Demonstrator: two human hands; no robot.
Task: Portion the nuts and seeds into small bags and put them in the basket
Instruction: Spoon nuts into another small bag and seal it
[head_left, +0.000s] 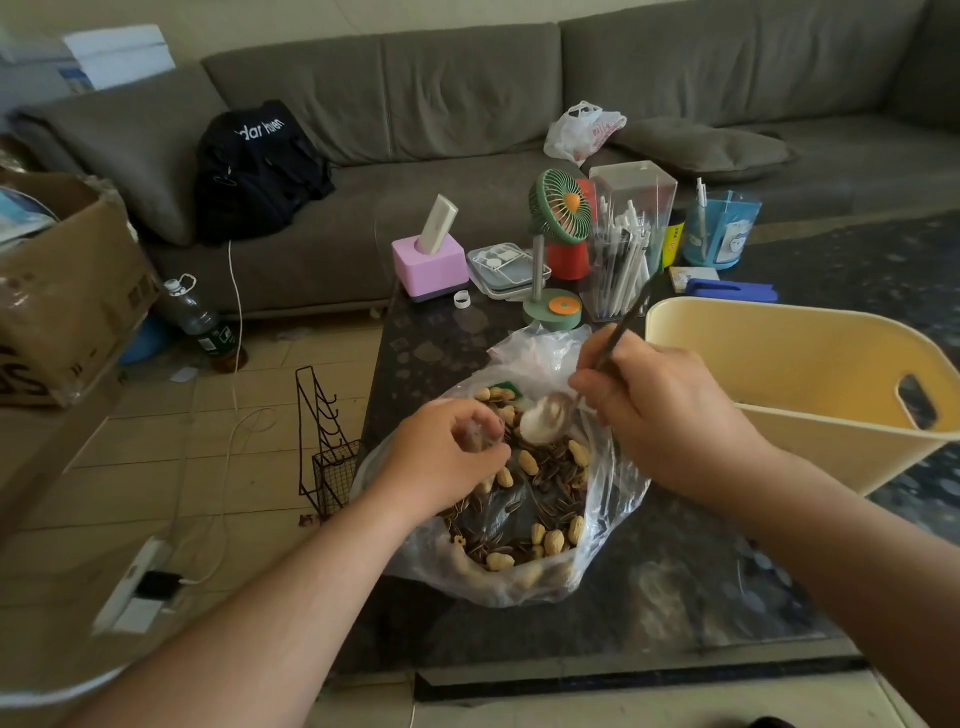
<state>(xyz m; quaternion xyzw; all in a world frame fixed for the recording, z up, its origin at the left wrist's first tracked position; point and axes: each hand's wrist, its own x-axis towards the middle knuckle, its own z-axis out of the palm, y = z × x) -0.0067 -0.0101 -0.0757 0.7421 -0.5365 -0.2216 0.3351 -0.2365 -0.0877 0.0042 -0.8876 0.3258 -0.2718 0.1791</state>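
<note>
A large clear plastic bag (608, 499) lies open on the dark table, full of peanuts in shells and striped sunflower seeds (524, 499). My left hand (447, 452) hovers over the bag's left side, its fingers curled round a small clear bag (480, 434) whose mouth faces the spoon. My right hand (660, 410) grips the dark handle of a metal spoon (543, 418); the spoon's bowl sits just above the nuts, right beside the small bag. A pale yellow basket (769, 358) with a cut-out handle stands to the right of the bag.
Behind the bag stand a green desk fan (558, 249), a clear box of pens (626, 239), a pink holder (428, 265), a blue cup (719, 228) and a flat tray (501, 270). A grey sofa runs along the back. A wire rack (324, 447) and cables lie on the floor at left.
</note>
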